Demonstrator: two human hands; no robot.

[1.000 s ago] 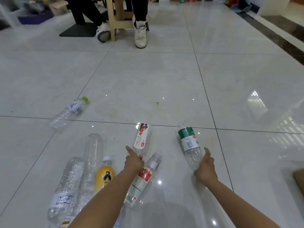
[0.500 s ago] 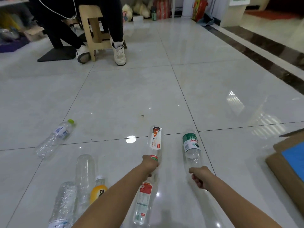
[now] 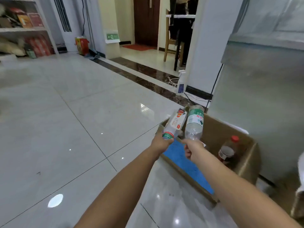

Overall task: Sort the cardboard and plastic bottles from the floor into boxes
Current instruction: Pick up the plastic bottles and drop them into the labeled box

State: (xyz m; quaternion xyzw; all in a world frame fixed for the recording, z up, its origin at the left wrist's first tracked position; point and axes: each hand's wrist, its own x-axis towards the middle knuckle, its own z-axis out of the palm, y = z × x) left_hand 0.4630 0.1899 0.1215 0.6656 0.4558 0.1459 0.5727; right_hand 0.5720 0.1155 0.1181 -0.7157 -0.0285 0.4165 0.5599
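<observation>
My left hand (image 3: 162, 143) grips the neck end of a clear bottle with a red-and-white label (image 3: 176, 123). My right hand (image 3: 192, 149) grips the neck of a clear bottle with a green label (image 3: 195, 122). Both bottles point up and away, held over the near-left corner of an open cardboard box (image 3: 243, 162) on the floor. The box has a blue inner flap (image 3: 185, 160). Inside it, toward the right, lies a dark bottle with a red cap (image 3: 227, 150).
A white spray bottle (image 3: 181, 83) and loose cables stand by the pillar beyond the box. A grey covered unit (image 3: 263, 96) rises right behind the box. A wooden chair (image 3: 172, 45) stands in the doorway. Shelves (image 3: 24, 30) line the far left wall.
Both hands closed on the two bottles, lifted them off the floor and carried them right to the box. My view swung from the bottles on the floor to the box.
</observation>
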